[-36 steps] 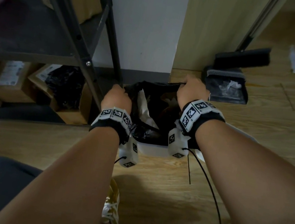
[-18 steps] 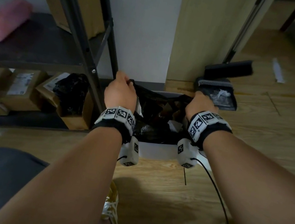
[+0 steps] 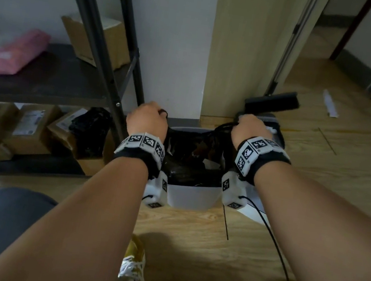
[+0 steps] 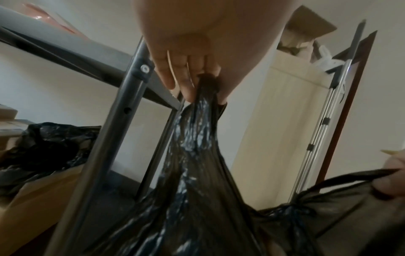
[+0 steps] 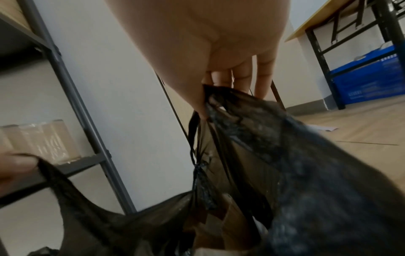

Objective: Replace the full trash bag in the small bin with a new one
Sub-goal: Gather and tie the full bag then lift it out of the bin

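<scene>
Left hand (image 3: 148,122): fingers (image 4: 186,74) curled tight, pinching a bunched corner of the black trash bag (image 3: 190,163). Right hand (image 3: 250,134): fingers (image 5: 241,76) curled round the opposite bag edge, gathered into a strand. Bag film is stretched taut between the two hands, mouth open. Bag sits inside the small white bin (image 3: 191,195) on the wood floor, beside the metal shelf (image 3: 94,34) leg. Inside the bag: brown cardboard-like scraps and white paper bits.
</scene>
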A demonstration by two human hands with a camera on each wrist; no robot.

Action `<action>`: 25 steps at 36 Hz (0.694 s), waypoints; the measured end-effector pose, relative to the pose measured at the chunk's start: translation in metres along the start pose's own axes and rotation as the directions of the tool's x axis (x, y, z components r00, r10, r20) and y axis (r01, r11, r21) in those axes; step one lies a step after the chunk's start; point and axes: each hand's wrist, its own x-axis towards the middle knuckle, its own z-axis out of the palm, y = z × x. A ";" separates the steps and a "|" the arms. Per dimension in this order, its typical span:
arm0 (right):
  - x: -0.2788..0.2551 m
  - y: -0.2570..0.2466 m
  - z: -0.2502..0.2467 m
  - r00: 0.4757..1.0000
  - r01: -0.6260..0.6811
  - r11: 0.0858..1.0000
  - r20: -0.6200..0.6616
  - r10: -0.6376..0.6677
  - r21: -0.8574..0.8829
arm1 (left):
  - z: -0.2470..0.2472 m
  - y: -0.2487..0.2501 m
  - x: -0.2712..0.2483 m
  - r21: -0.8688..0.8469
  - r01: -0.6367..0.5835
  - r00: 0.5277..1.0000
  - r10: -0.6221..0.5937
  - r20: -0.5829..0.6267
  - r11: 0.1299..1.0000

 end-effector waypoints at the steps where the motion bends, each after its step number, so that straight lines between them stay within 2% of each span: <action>1: -0.002 -0.002 -0.002 1.000 -0.005 1.000 -0.027 0.005 0.009 | -0.004 0.003 0.000 -0.035 -0.005 1.000 0.005 -0.001 0.999; 5: -0.008 -0.010 -0.009 0.982 -0.031 0.999 -0.185 0.036 0.031 | -0.014 0.014 0.001 -0.217 0.017 1.000 -0.013 0.022 0.976; 7: -0.009 -0.010 -0.013 0.969 -0.004 0.998 -0.246 0.020 0.065 | -0.018 0.018 0.004 -0.298 0.036 0.999 -0.024 0.042 0.954; 15: -0.014 -0.011 -0.032 0.939 0.224 0.959 -0.303 -0.164 0.175 | -0.030 0.030 0.009 -0.487 0.042 0.997 -0.002 0.082 0.873; 19: -0.016 -0.014 -0.031 0.932 0.251 0.966 -0.285 -0.223 0.067 | -0.029 0.035 0.007 -0.507 0.005 0.993 0.057 0.106 0.862; 25: -0.013 -0.013 -0.029 0.887 0.255 0.956 -0.358 -0.291 -0.144 | -0.028 0.043 0.004 -0.540 -0.015 0.983 0.112 0.148 0.842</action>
